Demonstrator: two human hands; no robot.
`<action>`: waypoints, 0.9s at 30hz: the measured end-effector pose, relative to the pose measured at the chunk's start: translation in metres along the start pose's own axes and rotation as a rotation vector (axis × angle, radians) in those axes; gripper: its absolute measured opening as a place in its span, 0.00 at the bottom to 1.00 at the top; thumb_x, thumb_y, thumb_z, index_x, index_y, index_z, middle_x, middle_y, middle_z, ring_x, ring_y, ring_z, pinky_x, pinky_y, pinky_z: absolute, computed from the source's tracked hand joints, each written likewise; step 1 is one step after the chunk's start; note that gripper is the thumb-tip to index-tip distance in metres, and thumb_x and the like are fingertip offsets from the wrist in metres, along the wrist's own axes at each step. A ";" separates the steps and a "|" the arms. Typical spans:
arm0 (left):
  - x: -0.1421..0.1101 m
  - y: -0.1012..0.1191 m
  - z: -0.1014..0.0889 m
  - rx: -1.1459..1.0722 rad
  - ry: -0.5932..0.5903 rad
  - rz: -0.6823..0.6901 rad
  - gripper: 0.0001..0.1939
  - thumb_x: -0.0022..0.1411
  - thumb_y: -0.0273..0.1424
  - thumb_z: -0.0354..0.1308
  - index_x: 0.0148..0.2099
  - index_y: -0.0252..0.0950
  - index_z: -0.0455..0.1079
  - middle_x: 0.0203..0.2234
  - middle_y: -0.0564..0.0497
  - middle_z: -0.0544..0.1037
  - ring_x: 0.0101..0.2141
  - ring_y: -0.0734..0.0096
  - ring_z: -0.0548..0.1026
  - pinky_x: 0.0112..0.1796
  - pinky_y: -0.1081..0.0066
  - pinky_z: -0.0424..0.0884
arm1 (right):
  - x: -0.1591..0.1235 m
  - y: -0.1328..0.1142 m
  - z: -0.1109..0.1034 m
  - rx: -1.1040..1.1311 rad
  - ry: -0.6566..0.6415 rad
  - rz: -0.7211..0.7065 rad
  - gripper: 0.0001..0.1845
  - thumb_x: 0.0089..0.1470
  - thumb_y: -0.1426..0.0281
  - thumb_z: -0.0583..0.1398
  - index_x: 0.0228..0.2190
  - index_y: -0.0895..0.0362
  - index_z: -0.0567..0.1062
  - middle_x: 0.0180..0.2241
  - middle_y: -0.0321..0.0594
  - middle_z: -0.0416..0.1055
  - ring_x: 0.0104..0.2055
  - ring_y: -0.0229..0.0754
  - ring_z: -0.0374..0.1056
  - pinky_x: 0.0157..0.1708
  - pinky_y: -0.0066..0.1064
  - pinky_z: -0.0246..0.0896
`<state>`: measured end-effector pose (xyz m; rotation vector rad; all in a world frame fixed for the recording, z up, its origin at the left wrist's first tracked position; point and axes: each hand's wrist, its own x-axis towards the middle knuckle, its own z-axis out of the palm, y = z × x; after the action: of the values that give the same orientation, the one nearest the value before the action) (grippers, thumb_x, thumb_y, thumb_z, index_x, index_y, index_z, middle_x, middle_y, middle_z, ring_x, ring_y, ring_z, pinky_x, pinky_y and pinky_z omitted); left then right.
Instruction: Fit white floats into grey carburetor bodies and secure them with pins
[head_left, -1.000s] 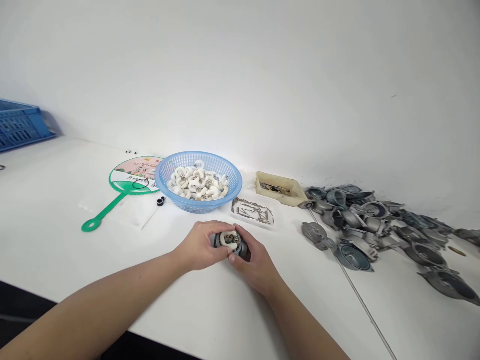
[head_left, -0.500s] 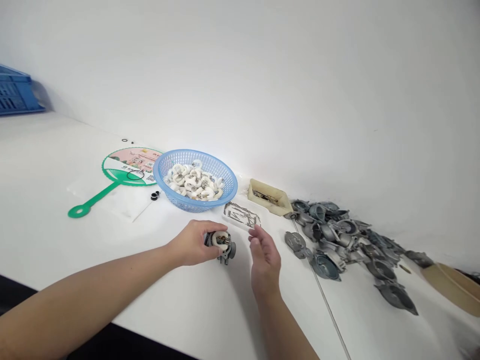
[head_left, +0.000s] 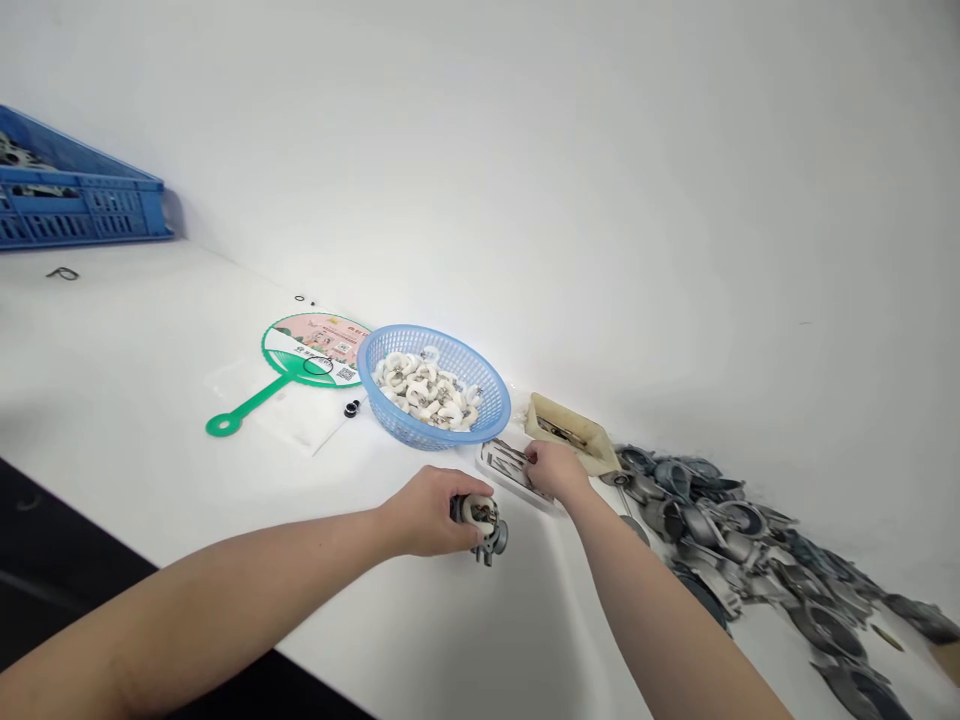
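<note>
Gripping a carburetor body while fingers dip into a tray

The left hand [head_left: 429, 512] clasps a gray metal carburetor body [head_left: 491, 541] between thumb and fingers, covering its left side; a white C-shaped float [head_left: 472, 514] shows on top. The carburetor body is in front of the tray; whether it touches the white table [head_left: 450, 620] is unclear. The right hand [head_left: 556, 468] has its fingertips at a shallow tray [head_left: 517, 487] of slender dark pins [head_left: 511, 456], hiding its right part; I cannot tell whether they pinch a pin.

Just behind, a cream box [head_left: 602, 455] holds dark, thin pieces too small to identify. Left of it, a blue mesh basket [head_left: 491, 428] contains a heap of white floats [head_left: 427, 390] and overlaps the edge of a green-handled fan [head_left: 251, 405]. At right, the forearm hides some castings of a gray metal pile [head_left: 720, 530]. Far left, a blue crate [head_left: 127, 210], cut off by the frame, contains parts that are hard to make out.
</note>
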<state>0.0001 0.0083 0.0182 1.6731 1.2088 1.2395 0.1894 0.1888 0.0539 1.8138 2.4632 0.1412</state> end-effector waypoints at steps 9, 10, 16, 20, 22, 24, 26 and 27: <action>0.001 -0.003 -0.002 0.025 0.006 0.072 0.23 0.44 0.29 0.62 0.47 0.37 0.72 0.40 0.50 0.77 0.38 0.67 0.75 0.43 0.71 0.71 | 0.003 -0.021 0.005 -0.212 -0.035 -0.017 0.14 0.44 0.76 0.57 0.36 0.60 0.75 0.36 0.53 0.72 0.39 0.50 0.68 0.34 0.34 0.59; 0.000 -0.003 -0.003 0.032 0.007 0.077 0.23 0.45 0.29 0.62 0.47 0.37 0.72 0.40 0.50 0.77 0.38 0.67 0.75 0.42 0.71 0.71 | 0.002 -0.023 0.005 -0.221 -0.040 -0.020 0.15 0.44 0.76 0.57 0.37 0.60 0.75 0.36 0.54 0.72 0.40 0.51 0.68 0.35 0.35 0.59; -0.001 -0.003 -0.006 0.042 0.008 0.060 0.23 0.45 0.30 0.62 0.47 0.36 0.73 0.39 0.50 0.77 0.37 0.67 0.75 0.42 0.71 0.71 | 0.001 -0.027 0.001 -0.218 -0.074 -0.040 0.19 0.42 0.74 0.58 0.40 0.57 0.75 0.38 0.51 0.72 0.42 0.50 0.68 0.36 0.34 0.60; -0.002 -0.003 -0.007 0.044 0.005 0.059 0.23 0.45 0.29 0.62 0.46 0.37 0.73 0.39 0.50 0.77 0.38 0.67 0.75 0.43 0.70 0.70 | 0.000 -0.025 0.002 -0.177 -0.054 0.003 0.22 0.41 0.73 0.58 0.42 0.52 0.75 0.41 0.47 0.72 0.44 0.50 0.67 0.37 0.33 0.60; -0.002 -0.003 -0.006 0.046 0.000 0.066 0.23 0.45 0.29 0.62 0.46 0.36 0.73 0.39 0.49 0.77 0.38 0.66 0.75 0.43 0.70 0.70 | -0.001 -0.024 0.001 -0.145 -0.023 0.038 0.23 0.42 0.73 0.57 0.43 0.52 0.75 0.42 0.47 0.72 0.45 0.51 0.67 0.38 0.34 0.60; -0.002 -0.003 -0.006 0.051 0.002 0.069 0.22 0.45 0.29 0.61 0.46 0.36 0.73 0.39 0.49 0.77 0.38 0.66 0.75 0.42 0.70 0.71 | -0.003 -0.023 -0.002 -0.101 0.024 0.074 0.23 0.42 0.74 0.56 0.43 0.52 0.75 0.42 0.47 0.72 0.46 0.51 0.67 0.39 0.34 0.59; -0.002 -0.004 -0.006 0.062 0.005 0.068 0.23 0.45 0.30 0.62 0.47 0.37 0.72 0.39 0.50 0.77 0.37 0.66 0.75 0.42 0.70 0.71 | -0.005 -0.021 -0.007 -0.044 0.079 0.100 0.22 0.43 0.74 0.55 0.42 0.53 0.76 0.42 0.46 0.73 0.45 0.51 0.67 0.38 0.34 0.59; -0.002 -0.004 -0.006 0.067 0.006 0.066 0.23 0.45 0.31 0.62 0.47 0.38 0.72 0.39 0.50 0.78 0.37 0.66 0.75 0.41 0.70 0.71 | -0.008 -0.020 -0.011 -0.010 0.107 0.108 0.21 0.43 0.74 0.55 0.41 0.54 0.76 0.41 0.45 0.73 0.44 0.50 0.67 0.38 0.34 0.60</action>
<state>-0.0066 0.0080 0.0159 1.7713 1.2195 1.2574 0.1719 0.1749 0.0621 1.9852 2.4276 0.2638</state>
